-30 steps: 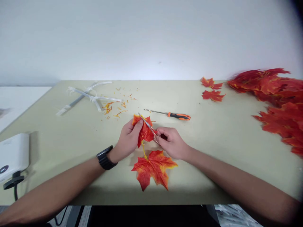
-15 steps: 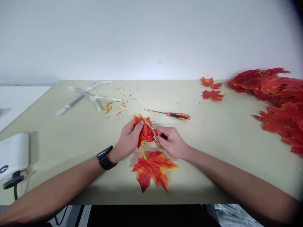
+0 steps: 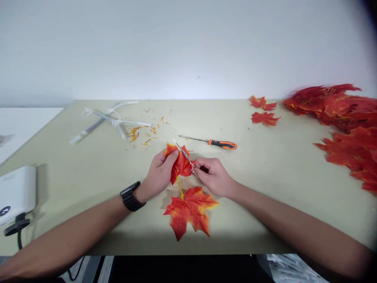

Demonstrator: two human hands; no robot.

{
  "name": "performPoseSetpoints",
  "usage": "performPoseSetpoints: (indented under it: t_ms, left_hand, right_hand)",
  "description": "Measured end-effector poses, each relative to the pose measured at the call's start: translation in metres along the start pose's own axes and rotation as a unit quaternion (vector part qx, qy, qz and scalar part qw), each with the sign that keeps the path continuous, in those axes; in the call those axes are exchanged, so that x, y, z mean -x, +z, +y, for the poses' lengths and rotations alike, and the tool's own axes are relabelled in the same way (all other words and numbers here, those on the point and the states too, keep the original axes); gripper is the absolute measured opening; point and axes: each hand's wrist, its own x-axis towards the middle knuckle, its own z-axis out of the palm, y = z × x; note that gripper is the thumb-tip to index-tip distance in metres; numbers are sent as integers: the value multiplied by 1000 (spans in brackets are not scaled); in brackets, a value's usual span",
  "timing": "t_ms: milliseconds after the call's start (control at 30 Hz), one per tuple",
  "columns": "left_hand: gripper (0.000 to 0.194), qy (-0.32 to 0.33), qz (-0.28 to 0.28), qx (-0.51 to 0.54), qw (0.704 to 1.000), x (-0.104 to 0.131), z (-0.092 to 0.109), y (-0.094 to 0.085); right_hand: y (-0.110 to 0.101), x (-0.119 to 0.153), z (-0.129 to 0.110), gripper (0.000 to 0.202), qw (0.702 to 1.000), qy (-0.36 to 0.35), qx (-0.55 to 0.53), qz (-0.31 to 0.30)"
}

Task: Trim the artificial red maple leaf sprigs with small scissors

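Note:
My left hand [image 3: 161,173], with a black watch on the wrist, pinches a red-orange maple leaf [image 3: 179,169] between thumb and fingers. My right hand [image 3: 214,177] grips small scissors [image 3: 186,156] by the handles, and their blades lie across the upper part of that leaf, pointing up and left. A yellow stem joins the held leaf to a second, larger maple leaf [image 3: 190,210], spread out below it near the table's front. The fingertips of my left hand are partly hidden behind the leaf.
Beyond my hands lies an orange-black screwdriver [image 3: 222,144]. Yellow-orange scraps [image 3: 134,134] and clear plastic strips [image 3: 103,118] are at the back left. Two small leaves [image 3: 266,118] and a leaf pile [image 3: 338,106] are at right. A white device [image 3: 19,192] stands at left.
The scissors' blades look slightly more closed and have shifted a little. The larger lower leaf has moved slightly, its right side drawn up and left. Both hands have barely moved.

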Motion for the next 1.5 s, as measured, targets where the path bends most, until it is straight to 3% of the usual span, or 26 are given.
performPoseSetpoints:
  t_ms: [200, 500, 667, 833, 933, 1133, 1300, 1500]
  left_hand:
    - [28, -75, 2, 95, 993, -5, 3, -2]
    - [26, -66, -51, 114, 990, -18, 6, -15]
    - [31, -53, -121, 98, 986, -26, 10, -22]
    - [30, -38, -155, 36, 987, -33, 13, -29]
    - [27, -11, -148, -23, 989, -35, 14, -31]
    - [36, 36, -111, -61, 991, -34, 14, -30]
    - [31, -6, -144, -19, 989, -32, 18, -30]
    - [26, -42, -126, 30, 991, -32, 17, -31]
  right_hand:
    - [-5, -3, -2, 35, 997, 35, -70, 13]
    - [-27, -13, -4, 47, 992, 36, -111, 43]
    - [-38, -16, 0, 45, 993, 18, -97, 65]
    - [-40, -16, -4, 43, 994, 4, -81, 80]
    - [-39, -15, -10, 39, 993, -14, -75, 84]
    - [-37, -15, -10, 37, 996, -4, -64, 64]
    - [-36, -15, -4, 33, 999, 10, -34, 31]
    - [-30, -12, 0, 38, 999, 17, -44, -20]
